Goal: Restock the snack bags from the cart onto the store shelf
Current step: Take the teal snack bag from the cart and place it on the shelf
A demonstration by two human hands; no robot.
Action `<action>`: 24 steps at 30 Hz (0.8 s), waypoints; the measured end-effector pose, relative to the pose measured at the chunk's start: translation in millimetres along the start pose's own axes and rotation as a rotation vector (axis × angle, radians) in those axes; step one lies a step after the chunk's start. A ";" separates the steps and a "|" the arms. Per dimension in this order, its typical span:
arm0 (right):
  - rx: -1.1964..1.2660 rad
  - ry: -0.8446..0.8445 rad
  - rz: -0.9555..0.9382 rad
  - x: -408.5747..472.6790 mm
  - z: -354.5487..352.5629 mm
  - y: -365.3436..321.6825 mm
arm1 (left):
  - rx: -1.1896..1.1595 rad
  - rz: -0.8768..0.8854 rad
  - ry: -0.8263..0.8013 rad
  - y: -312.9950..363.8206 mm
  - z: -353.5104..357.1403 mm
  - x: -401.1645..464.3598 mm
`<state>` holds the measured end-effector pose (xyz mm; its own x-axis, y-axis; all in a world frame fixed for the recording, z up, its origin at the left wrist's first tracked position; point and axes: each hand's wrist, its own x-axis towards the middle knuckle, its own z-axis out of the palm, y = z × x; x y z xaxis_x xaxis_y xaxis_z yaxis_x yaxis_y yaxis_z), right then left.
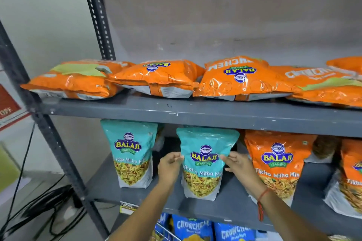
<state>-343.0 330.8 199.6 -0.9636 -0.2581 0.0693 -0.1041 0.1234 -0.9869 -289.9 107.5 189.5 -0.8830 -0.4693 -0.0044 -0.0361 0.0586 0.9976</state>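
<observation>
A teal Khatta Mitha Mix bag (203,162) is held upright on the middle shelf (231,204), its base resting on the grey shelf board. It is pinched at its left edge by the left hand (168,166) and at its right edge by the right hand (238,164), the fingers of each closed on the film. A red thread (261,200) is seen around the right wrist. One more teal bag (131,152) is stood just to the left, so two teal bags are counted on this shelf. To the right, two orange Tikha Mitha Mix bags (277,164) are stood, the second cut off by the frame edge. On the upper shelf (195,112), at least five orange bags (242,80) are laid flat, overlapping in a row. Below, two blue Crunchex bags (193,228) are visible beside a wire basket (166,234). Black cables (39,205) are seen on the floor at the left
</observation>
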 end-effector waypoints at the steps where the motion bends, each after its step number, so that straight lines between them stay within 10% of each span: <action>1: 0.024 -0.038 0.010 0.2 -0.7 2.7 | -0.023 -0.015 -0.049 -1.5 -2.0 1.8; 8: -0.106 -0.283 0.267 -5.7 -3.1 64.5 | 0.116 -0.197 -0.445 -57.6 -15.1 5.3; 24: -0.101 -0.229 0.272 4.2 30.8 108.6 | 0.240 -0.148 -0.389 -95.1 -7.3 9.7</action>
<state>-350.8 313.6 88.2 -0.8803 -0.4096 -0.2393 0.1137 0.3077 -0.9447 -291.7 90.9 95.1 -0.9681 -0.1260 -0.2167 -0.2417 0.2393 0.9404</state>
